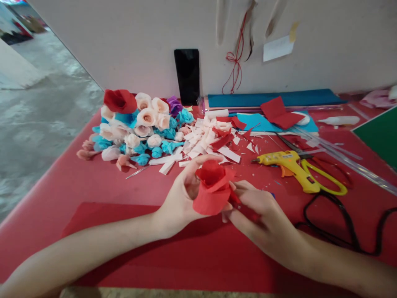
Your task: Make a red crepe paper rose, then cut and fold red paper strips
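A red paper flower (212, 190) with curled, overlapping petals is held up in front of me, over the red table (130, 188). My left hand (182, 194) is closed around its left side and back. From the right, my right hand (259, 209) pinches the flower's edge near a loose red petal. The flower's underside and some of my fingertips are hidden. Below both hands lies a large sheet of red paper (124, 256). Beyond them is a heap of white and red paper scraps (201, 140).
Finished paper flowers (145, 118) in several colours are piled back left. A yellow glue gun (288, 165), yellow-handled scissors (328, 180) and a black cord (347, 219) lie to the right. A phone (187, 76) leans on the wall; blue paper (273, 99) lies behind.
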Action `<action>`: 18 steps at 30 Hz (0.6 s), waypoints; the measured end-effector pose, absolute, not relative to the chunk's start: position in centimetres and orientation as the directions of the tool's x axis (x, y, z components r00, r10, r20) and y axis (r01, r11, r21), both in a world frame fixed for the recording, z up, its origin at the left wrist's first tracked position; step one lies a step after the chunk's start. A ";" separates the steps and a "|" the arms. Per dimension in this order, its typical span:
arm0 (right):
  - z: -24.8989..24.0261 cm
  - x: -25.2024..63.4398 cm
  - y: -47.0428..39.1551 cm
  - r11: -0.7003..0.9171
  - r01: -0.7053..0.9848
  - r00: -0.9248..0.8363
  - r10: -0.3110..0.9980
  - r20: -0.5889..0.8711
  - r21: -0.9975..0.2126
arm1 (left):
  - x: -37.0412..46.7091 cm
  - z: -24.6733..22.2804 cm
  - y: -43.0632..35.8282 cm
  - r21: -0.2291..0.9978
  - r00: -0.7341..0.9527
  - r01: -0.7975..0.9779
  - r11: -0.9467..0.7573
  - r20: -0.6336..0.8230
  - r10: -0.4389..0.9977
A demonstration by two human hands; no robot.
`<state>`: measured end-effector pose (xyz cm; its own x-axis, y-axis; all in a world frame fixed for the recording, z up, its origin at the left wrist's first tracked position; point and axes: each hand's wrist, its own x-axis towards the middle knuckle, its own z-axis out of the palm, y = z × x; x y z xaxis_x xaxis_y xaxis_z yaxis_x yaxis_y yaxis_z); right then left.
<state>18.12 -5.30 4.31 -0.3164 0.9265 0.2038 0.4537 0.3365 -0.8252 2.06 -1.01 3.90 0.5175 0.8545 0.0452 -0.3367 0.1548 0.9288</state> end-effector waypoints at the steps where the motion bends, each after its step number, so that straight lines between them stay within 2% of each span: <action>1: 4.4 18.1 -5.2 0.332 0.448 -0.317 0.927 0.200 -0.830 | 2.0 3.9 -0.9 0.928 0.530 -0.336 0.158 0.047 0.847; 8: 5.0 18.5 -4.9 0.312 0.468 -0.341 0.927 0.157 -0.827 | 1.6 3.7 -0.4 0.930 0.625 -0.310 0.195 0.045 0.779; 14: 6.9 20.7 -4.4 0.362 0.576 -0.324 0.924 0.202 -0.733 | 1.5 3.1 1.0 0.917 0.708 -0.347 0.199 0.117 0.696; 16: 7.4 21.5 -4.2 0.361 0.582 -0.380 0.913 0.149 -0.729 | 1.4 3.4 1.9 0.904 0.671 -0.358 0.233 0.075 0.737; 18: 7.5 21.9 -4.2 0.340 0.598 -0.468 0.883 0.028 -0.726 | 1.2 3.8 2.7 0.920 0.648 -0.315 0.235 0.027 0.761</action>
<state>21.92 -4.17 7.48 -0.4684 0.8831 0.0280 0.5979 0.3402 -0.7258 1.20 2.68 3.83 0.6481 0.7611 0.0273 -0.3148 0.2351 0.9196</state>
